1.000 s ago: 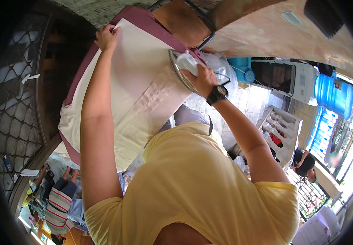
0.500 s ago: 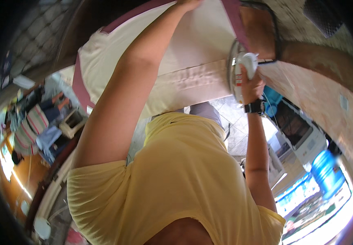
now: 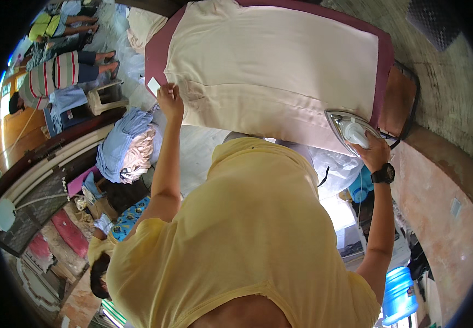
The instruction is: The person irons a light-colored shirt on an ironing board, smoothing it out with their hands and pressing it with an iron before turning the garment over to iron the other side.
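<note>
A cream garment (image 3: 280,60) lies spread over an ironing board with a maroon cover (image 3: 385,60). My right hand (image 3: 376,153) is wrapped round the handle of a white clothes iron (image 3: 355,133) at the near right corner of the cloth. The iron's metal rim shows, its tip pointing away and leftward. At the left end of the board, the fingers of my left hand (image 3: 170,103) are bent and pinched together at the garment's edge. A small white flat piece (image 3: 154,86) sits beside those fingers; whether they touch it is unclear.
Blue and cream clothes (image 3: 122,143) are heaped to the left. A stone-faced counter (image 3: 439,180) curves along the right, near a blue water jug (image 3: 399,295). Other people, one in a striped shirt (image 3: 61,71), are at the far left; another is behind my left arm.
My left hand has come back from the far side to the board's left end. The cream garment now lies flatter and wider. The iron has turned, its tip now leftward, and moved to the right.
</note>
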A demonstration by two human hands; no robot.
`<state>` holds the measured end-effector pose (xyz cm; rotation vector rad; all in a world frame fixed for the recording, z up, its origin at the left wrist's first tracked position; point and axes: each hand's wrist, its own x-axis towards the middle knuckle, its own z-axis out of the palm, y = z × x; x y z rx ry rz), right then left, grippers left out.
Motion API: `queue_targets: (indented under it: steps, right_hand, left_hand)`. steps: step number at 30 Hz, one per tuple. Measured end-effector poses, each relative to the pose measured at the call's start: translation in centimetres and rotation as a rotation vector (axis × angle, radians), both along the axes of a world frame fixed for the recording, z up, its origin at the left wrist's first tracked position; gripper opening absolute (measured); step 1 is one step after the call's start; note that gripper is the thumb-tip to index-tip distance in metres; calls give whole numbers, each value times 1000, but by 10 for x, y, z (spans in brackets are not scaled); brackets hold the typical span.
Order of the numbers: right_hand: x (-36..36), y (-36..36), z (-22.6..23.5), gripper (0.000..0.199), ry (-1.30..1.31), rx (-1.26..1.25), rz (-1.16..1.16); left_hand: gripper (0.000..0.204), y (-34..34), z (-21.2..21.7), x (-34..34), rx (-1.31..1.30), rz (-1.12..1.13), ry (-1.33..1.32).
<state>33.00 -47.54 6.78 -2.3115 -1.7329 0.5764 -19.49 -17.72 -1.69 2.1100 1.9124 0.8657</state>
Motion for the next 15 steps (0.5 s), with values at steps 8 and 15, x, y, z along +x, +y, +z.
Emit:
queue_targets:
  steps: [8, 15]
  right_hand:
    - [-3, 3, -8, 59, -105, -140, 27]
    - [22, -18, -19, 64, -180, -84, 44]
  left_hand:
    - [15, -59, -46, -5, -192, -43, 156]
    - [22, -50, -57, 1, -161, -93, -330]
